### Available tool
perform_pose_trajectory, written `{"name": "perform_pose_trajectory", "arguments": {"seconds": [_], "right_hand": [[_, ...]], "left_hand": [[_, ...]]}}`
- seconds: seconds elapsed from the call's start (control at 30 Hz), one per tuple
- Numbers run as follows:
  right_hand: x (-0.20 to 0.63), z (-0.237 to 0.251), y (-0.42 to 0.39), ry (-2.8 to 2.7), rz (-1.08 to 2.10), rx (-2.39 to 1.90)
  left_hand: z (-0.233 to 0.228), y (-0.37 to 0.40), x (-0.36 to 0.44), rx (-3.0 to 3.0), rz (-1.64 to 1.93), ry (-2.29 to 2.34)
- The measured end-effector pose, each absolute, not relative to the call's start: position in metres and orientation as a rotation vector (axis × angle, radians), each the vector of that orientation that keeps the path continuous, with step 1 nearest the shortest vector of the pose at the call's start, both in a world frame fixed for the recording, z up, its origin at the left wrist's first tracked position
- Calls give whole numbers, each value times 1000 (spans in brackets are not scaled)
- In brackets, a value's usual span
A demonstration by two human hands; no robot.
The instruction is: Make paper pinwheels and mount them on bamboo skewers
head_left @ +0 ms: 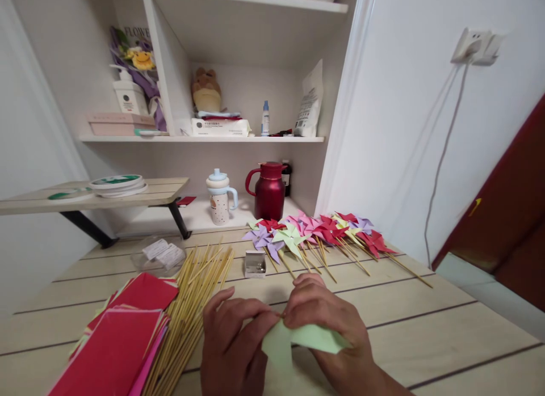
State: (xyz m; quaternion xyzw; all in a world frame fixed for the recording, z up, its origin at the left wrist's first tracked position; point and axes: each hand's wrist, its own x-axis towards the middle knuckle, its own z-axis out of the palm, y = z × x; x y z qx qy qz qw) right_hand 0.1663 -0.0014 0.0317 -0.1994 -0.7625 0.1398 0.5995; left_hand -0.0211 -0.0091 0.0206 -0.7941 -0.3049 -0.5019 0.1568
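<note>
Both hands, left hand (232,342) and right hand (327,322), pinch a pale green paper (306,340) above the plank counter (426,322) beside white shelves (204,139).

I see pale green paper (298,339) against the light wood table (426,322). Left of the paper lies a stack of red sheets (114,345) with pink edges, and beside it straw-yellow sticks (191,305). Beyond the paper, the pinwheels (315,231) show purple, pale green, pink and red. Behind them I see a dark red jug (269,190) and a white cup (220,198) with small dots and a light blue lid.
</note>
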Motion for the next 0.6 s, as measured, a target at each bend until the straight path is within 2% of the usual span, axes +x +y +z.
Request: {"name": "perform_pose_trajectory", "arguments": {"seconds": [0.13, 0.33, 0.47, 0.6], "right_hand": [[167, 25, 8, -1712, 419, -567], [180, 10, 32, -1425, 715, -851], [182, 4, 44, -1299, 891, -918], [176, -2, 48, -1251, 1032, -895]], "left_hand": [[13, -2, -9, -2188, -1686, -1119], [5, 9, -9, -1891, -2164, -1762], [20, 11, -27, -1682, -2291, -1853], [48, 7, -44, -1446, -2593, -2003]]}}
